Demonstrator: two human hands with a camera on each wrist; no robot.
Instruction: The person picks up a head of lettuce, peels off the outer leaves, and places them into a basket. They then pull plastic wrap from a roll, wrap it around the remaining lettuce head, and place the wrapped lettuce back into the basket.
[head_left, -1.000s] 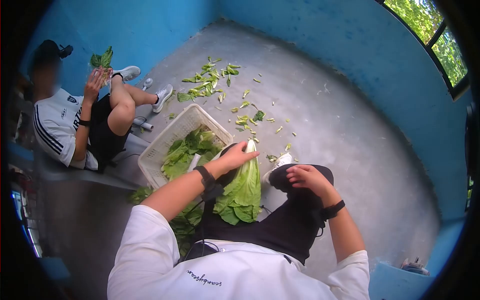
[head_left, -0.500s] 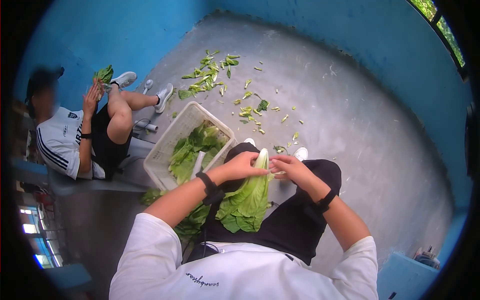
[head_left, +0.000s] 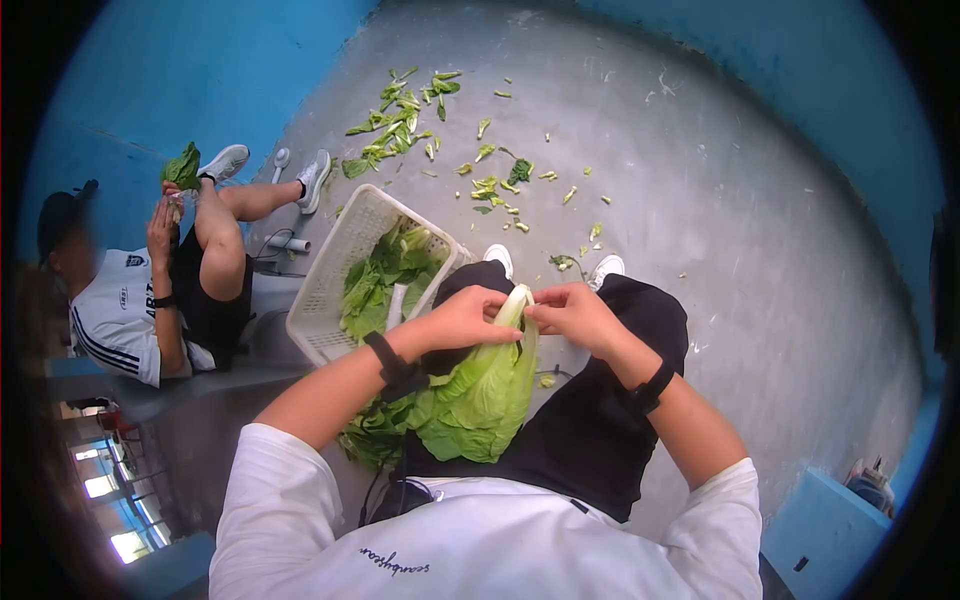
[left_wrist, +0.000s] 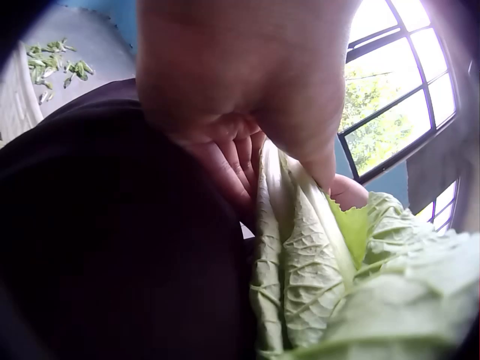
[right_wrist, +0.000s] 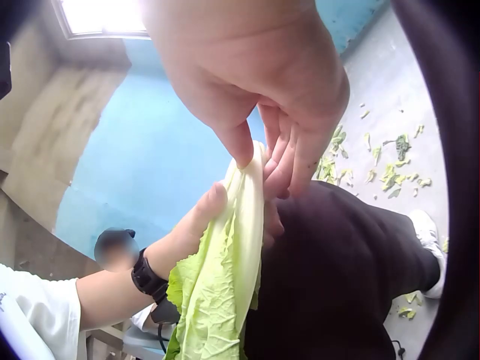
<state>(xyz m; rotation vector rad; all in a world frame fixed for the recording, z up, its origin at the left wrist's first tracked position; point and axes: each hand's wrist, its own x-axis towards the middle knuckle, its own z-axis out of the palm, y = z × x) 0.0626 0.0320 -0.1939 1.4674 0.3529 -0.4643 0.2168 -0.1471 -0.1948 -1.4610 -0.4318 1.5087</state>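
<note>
A long head of Chinese cabbage [head_left: 478,400] lies across the lap, its pale stem end pointing away from the body. My left hand [head_left: 468,318] grips it near that end, thumb on top and fingers round the far side. At the tip, my right hand [head_left: 580,318] pinches a pale outer leaf rib between thumb and fingers. In the right wrist view the right thumb and fingers [right_wrist: 281,161] close on the white base of the cabbage [right_wrist: 229,262]. The left wrist view shows the ribbed leaves [left_wrist: 315,262] beneath the left hand [left_wrist: 240,90].
A white plastic basket [head_left: 312,318] holding green leaves stands left of the knees. More leaves [head_left: 375,435] lie beside the left thigh. Trimmed scraps [head_left: 395,125] are scattered over the grey floor. Another person [head_left: 130,300] sits at the left, holding a leafy bunch [head_left: 182,168].
My right hand has come in from over the right knee to the cabbage's stem end and now pinches a leaf there. The left hand has kept its grip. The head view has shifted.
</note>
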